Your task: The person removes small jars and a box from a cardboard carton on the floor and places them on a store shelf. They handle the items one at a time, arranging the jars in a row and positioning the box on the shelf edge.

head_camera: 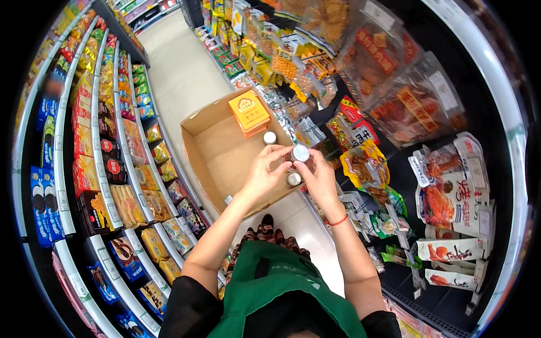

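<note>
A small jar with a pale, silvery round lid (301, 153) is held up above the right side of an open cardboard box (211, 169). My right hand (320, 175) grips it between thumb and fingers. From the other side, the fingertips of my left hand (270, 164) meet the jar, pinching its edge. Inside the box, a white-lidded container (269, 137) stands just beyond my left hand. A silver-lidded jar (294, 179) sits below my hands, near the box's right edge. A stack of orange-yellow printed packets (249, 112) lies in the far corner.
Shelves of packaged biscuits and snacks (86, 139) line the left side. To the right, bagged snacks (287, 63) and packaged meats (448, 186) hang from hooks on a black rack. The pale tiled aisle floor (173, 55) runs ahead, beyond the box.
</note>
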